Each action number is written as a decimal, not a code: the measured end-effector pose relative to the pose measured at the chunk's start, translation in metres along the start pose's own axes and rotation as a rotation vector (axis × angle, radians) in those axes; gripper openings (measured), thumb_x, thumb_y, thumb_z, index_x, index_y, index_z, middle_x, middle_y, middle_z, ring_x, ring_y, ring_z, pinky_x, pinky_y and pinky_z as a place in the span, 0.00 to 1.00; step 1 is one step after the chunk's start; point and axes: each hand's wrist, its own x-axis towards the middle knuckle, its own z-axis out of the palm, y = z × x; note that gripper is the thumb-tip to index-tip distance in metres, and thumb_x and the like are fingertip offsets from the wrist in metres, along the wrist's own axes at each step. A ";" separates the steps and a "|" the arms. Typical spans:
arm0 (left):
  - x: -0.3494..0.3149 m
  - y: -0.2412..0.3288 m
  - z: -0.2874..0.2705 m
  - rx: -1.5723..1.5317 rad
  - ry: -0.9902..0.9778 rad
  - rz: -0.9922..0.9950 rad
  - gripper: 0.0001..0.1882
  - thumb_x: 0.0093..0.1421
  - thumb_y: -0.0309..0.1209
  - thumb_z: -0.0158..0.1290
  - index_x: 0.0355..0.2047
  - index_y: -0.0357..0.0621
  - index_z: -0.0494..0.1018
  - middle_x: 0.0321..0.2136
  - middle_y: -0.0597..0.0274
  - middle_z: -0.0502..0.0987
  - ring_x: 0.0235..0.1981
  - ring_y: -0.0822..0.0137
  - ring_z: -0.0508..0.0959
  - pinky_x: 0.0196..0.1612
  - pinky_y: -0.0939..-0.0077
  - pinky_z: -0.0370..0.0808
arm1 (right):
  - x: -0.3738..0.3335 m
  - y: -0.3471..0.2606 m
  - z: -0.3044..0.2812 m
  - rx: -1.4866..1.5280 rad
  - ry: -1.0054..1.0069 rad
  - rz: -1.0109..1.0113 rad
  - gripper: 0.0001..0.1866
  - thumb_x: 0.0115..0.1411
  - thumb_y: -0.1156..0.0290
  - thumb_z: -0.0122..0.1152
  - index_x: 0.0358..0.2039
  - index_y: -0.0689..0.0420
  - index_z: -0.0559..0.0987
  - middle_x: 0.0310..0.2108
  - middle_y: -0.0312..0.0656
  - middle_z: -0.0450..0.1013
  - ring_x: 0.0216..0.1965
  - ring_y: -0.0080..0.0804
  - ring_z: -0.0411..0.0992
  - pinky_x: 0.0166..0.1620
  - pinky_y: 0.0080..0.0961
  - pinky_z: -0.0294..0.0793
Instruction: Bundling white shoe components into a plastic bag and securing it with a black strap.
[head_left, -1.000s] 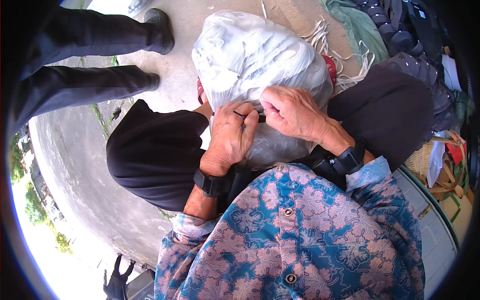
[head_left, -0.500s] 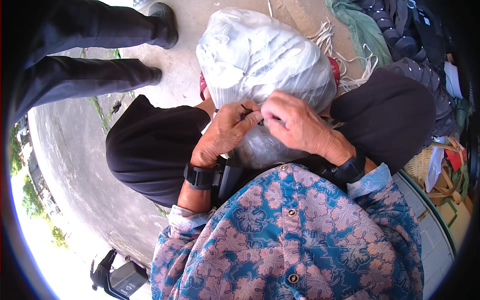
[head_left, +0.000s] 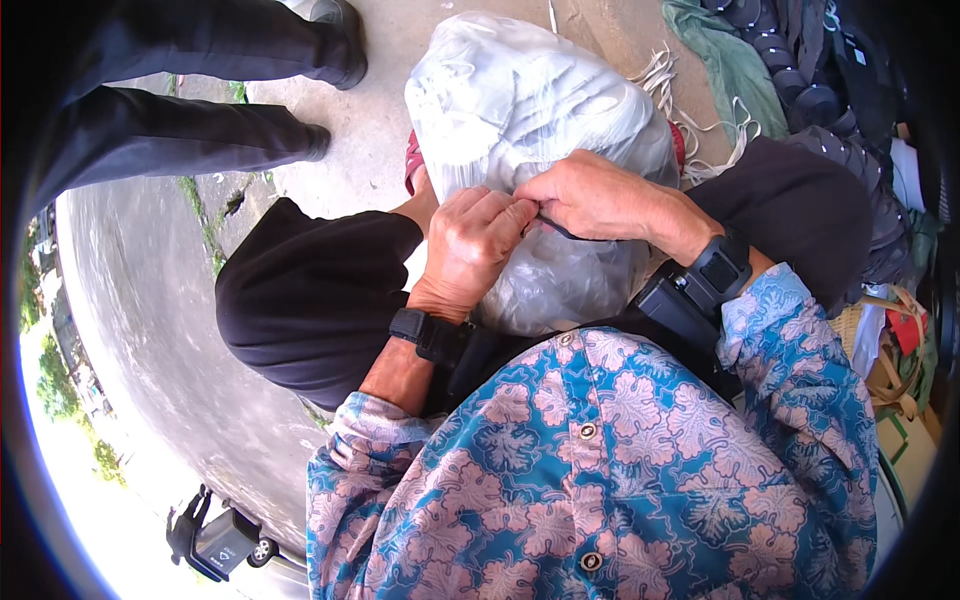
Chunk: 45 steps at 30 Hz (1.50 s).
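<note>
A bulging translucent white plastic bag [head_left: 530,100] stands between my knees, packed with pale things I cannot make out. Its loose gathered top [head_left: 565,285] spreads toward my lap. Across the bag's neck runs a thin dark cord [head_left: 563,232]. My left hand [head_left: 468,245] is closed at the neck, thumb and fingers pinching the cord. Right beside it, fingertips touching, my right hand [head_left: 600,195] is closed too, and the cord passes under its palm. The cord's ends are hidden by my fingers.
At the upper left stand another person's dark trouser legs [head_left: 200,130]. White straps [head_left: 735,135] lie beyond the bag at right, near green cloth [head_left: 730,60] and a heap of dark items [head_left: 800,70]. A wheeled dark bin [head_left: 225,545] shows at lower left.
My left fingers have curled over and my right hand has flattened, with the dark cord now drawn across the bag's neck. My right forearm has shifted a little to the right.
</note>
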 end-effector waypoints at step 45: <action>-0.009 0.018 -0.020 -0.188 -0.074 -0.596 0.05 0.53 0.28 0.56 0.23 0.40 0.74 0.29 0.57 0.72 0.27 0.55 0.75 0.30 0.66 0.72 | -0.007 -0.009 0.010 -0.237 0.200 -0.138 0.08 0.54 0.69 0.49 0.24 0.58 0.74 0.24 0.44 0.72 0.29 0.45 0.73 0.33 0.39 0.74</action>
